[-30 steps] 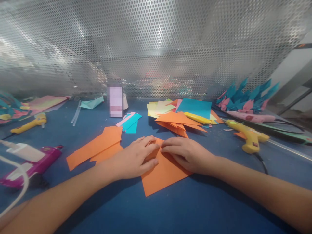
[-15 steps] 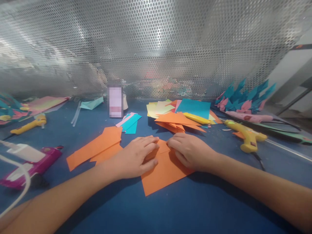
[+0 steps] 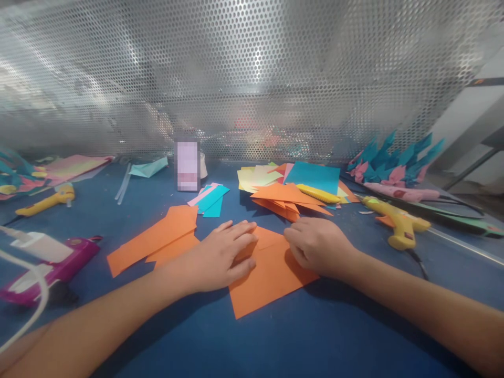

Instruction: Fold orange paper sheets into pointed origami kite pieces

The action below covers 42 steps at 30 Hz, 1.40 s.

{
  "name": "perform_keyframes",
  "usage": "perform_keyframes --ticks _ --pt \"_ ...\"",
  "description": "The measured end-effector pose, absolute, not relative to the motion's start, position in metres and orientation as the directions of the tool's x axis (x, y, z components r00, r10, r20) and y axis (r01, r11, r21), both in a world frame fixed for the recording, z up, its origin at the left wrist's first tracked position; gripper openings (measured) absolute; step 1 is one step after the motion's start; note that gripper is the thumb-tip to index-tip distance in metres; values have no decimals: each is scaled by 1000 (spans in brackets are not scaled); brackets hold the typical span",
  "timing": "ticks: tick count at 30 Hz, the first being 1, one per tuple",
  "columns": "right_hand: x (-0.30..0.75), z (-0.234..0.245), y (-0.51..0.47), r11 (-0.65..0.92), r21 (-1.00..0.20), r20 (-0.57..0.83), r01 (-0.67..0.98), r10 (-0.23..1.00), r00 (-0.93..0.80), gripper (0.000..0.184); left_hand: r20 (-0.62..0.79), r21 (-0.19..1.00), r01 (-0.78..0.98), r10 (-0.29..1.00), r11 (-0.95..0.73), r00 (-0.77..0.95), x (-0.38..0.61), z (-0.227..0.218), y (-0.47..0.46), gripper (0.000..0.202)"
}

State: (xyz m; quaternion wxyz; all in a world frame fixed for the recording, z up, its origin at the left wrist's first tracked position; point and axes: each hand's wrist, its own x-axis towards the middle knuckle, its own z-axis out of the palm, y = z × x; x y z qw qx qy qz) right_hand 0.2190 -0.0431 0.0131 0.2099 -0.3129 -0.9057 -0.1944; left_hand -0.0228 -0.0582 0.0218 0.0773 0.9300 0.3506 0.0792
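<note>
A folded sheet of orange paper (image 3: 268, 278) lies on the blue table in front of me, with a crease or flap edge along its upper part. My left hand (image 3: 230, 252) rests flat on its left side, open, fingers stretched toward the middle and thumb apart. At the upper right edge, my right hand (image 3: 318, 244) is closed, its curled fingers pressed on the paper; the fingertips are partly hidden. Left of my left hand lie more orange paper pieces (image 3: 167, 231). Beyond both hands is a pile of folded orange paper (image 3: 283, 194) with a yellow cutter (image 3: 318, 193) on it.
A yellow glue gun (image 3: 403, 223) lies at right, near teal and pink folded-paper pieces (image 3: 397, 160). Another yellow tool (image 3: 47, 202), a magenta power strip (image 3: 74, 257) and a white cable are at left. A blurred-out phone (image 3: 188, 165) stands before the perforated metal panel (image 3: 252, 79).
My right hand has slid to the right along the upper edge of the orange paper, uncovering more of it. My left hand has stayed nearly in place.
</note>
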Motion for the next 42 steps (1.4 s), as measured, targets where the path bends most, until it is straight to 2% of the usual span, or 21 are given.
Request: perform_keyframes --ticks 3,6,8,12,15,18,25,27,29,31,34,37,42 --pt "219 14 -41 752 175 509 635 483 -713 31 100 217 638 667 -738 738 -24 22 -58 34" --pt "216 14 -40 837 23 485 547 469 -738 25 101 252 643 680 -724 726 -23 21 -58 36" --pt "213 14 -39 876 -88 423 475 464 -778 26 107 280 654 700 -702 706 -23 21 -57 41" --pt "209 13 -38 835 -254 301 488 548 -780 18 174 245 761 799 -601 575 -26 19 -54 51" --pt "209 13 -37 827 -272 280 492 557 -782 17 197 189 849 866 -494 460 -30 22 -52 53" --pt "209 13 -36 846 -244 255 473 527 -811 23 161 198 882 901 -429 402 -34 25 -53 50" --pt "210 11 -35 863 -193 225 466 501 -835 34 210 434 819 926 -375 313 -34 22 -50 36" --pt "210 12 -36 860 -203 215 468 505 -836 34 230 508 768 921 -389 315 -32 20 -49 31" --pt "210 12 -36 856 -216 209 469 510 -835 33 275 533 722 897 -441 346 -31 18 -49 28" --pt "210 13 -37 853 -225 210 471 515 -831 32 333 502 701 861 -507 384 -30 16 -50 24" --pt "210 13 -36 854 -223 210 471 514 -832 32 390 376 689 781 -619 488 -31 15 -50 16" --pt "209 13 -35 861 -205 213 466 504 -837 34 380 246 653 691 -716 615 -32 15 -50 13" --pt "209 10 -35 861 -183 197 475 506 -840 37 363 149 584 593 -798 718 -33 12 -50 18"
